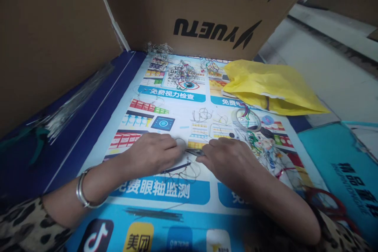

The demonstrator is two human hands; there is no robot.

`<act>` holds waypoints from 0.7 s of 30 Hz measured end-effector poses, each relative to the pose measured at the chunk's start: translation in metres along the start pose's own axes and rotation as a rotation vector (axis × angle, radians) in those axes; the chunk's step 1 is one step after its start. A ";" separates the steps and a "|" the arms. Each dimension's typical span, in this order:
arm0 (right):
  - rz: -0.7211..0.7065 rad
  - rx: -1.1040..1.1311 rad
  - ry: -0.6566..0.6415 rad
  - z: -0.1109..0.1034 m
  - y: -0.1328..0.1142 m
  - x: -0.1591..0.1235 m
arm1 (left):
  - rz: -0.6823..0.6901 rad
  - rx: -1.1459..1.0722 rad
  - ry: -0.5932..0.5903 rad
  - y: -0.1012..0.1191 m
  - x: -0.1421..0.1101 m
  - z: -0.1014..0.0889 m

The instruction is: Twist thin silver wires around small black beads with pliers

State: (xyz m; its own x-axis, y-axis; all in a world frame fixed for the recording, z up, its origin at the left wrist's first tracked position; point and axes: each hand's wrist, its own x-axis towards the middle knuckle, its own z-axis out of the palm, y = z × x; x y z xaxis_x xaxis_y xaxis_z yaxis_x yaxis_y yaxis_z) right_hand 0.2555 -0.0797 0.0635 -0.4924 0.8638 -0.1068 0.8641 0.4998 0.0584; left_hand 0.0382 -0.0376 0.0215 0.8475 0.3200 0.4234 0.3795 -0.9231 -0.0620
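My left hand (155, 151) is closed in a pinch on a thin wire (180, 139), which curves up in a small loop by the fingertips. Close beside it, my right hand (228, 161) grips a small pointed metal tool (195, 152); its tip reaches toward the left fingers, and the rest is hidden in the fist. Beneath the hands lie a thin dark stick (178, 167) and loose bent wires (189, 175) on the printed poster sheet (103, 189). Nearer me rests a bundle of thin dark rods (155, 214).
Cardboard boxes (147, 8) wall the back and left. A yellow bag (265, 82), a tape roll (259, 120) and red-handled scissors (333, 199) lie rightward. Tangled wires (181, 73) sit at the back; straight wires (76, 104) and a green-handled tool (38, 145) are leftward.
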 end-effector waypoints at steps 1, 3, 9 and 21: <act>0.003 0.001 -0.003 0.000 0.000 0.000 | 0.000 0.001 -0.003 0.000 0.000 0.000; -0.001 0.007 -0.014 0.001 -0.001 0.000 | -0.003 -0.002 -0.009 0.000 0.000 0.000; -0.016 0.010 -0.013 0.008 -0.003 0.000 | -0.009 -0.016 -0.018 -0.001 0.000 0.002; 0.010 0.007 -0.014 0.012 -0.013 0.001 | 0.028 -0.088 -0.005 -0.001 0.001 0.001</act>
State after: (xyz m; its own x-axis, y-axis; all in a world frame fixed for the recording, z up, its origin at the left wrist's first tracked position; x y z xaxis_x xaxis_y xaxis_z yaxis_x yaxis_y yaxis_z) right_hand 0.2449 -0.0859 0.0508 -0.4827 0.8676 -0.1197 0.8695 0.4911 0.0530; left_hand 0.0387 -0.0358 0.0210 0.8596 0.2945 0.4176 0.3214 -0.9469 0.0062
